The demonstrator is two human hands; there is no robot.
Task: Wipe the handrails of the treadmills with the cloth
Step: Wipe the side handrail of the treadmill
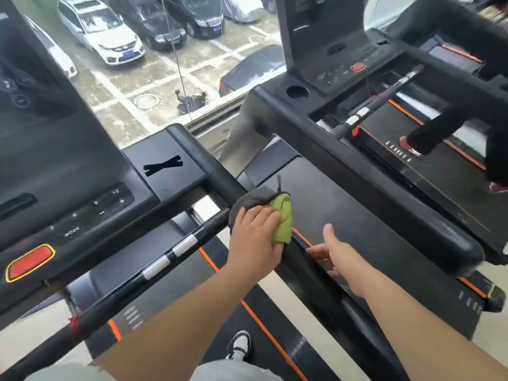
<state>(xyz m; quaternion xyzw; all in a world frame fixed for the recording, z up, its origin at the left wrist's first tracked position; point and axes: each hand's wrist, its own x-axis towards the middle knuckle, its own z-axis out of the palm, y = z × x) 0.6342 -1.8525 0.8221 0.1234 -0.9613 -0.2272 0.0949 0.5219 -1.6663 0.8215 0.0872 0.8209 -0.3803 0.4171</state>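
Far beyond the left fingers (261,215), through the glass, a white car (101,31) sits parked among dark cars (165,26), a scooter (191,101) beside a manhole cover (144,101). Well left of the fingers, a red stop button (30,262); up-left, a black tape cross (163,165). Below them, a black-and-white shoe (239,343).

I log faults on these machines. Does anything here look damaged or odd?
Two makeshift patches stand out. A cross of black tape is stuck on the near treadmill's black console tray, just left of the black handrail. Red tape is wound round the thin black bar at lower left. Both look like improvised repairs.
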